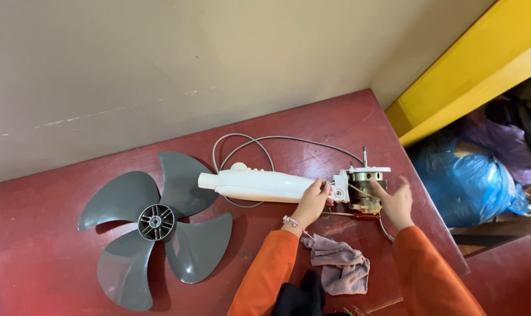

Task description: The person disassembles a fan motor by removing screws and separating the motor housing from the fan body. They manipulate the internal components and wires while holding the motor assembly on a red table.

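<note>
Closest to the lens, at the bottom edge, I see two orange sleeves [264,275] reaching up into the picture, with something dark between them that I cannot make out. Just beside the left sleeve lies a crumpled grey cloth [340,266] on the table.

From this head view, my left hand [312,202] stretches forward, a thin bracelet at the wrist, and its fingers curl around the end of the white fan neck [257,184] where that housing meets the motor; the hand is grasping it. My right hand [395,202] sits on the other side of the exposed fan motor [362,187], fingers spread and loose, the fingertips touching the motor's side; it is not clenched around anything. The motor lies on its side near the table's right edge, its shaft pointing away from me toward the wall, between the two hands.

A grey cable [259,140] loops from the white neck across the table behind it and runs back to the motor. Well apart to the left lies a grey four-bladed fan blade [154,225], flat on the surface.

The surface is a dark red table [37,257], pushed against a beige wall [160,58]. To the right stands a yellow beam [470,64], and below it a blue plastic bag [464,181] among other bundles on the floor.
</note>
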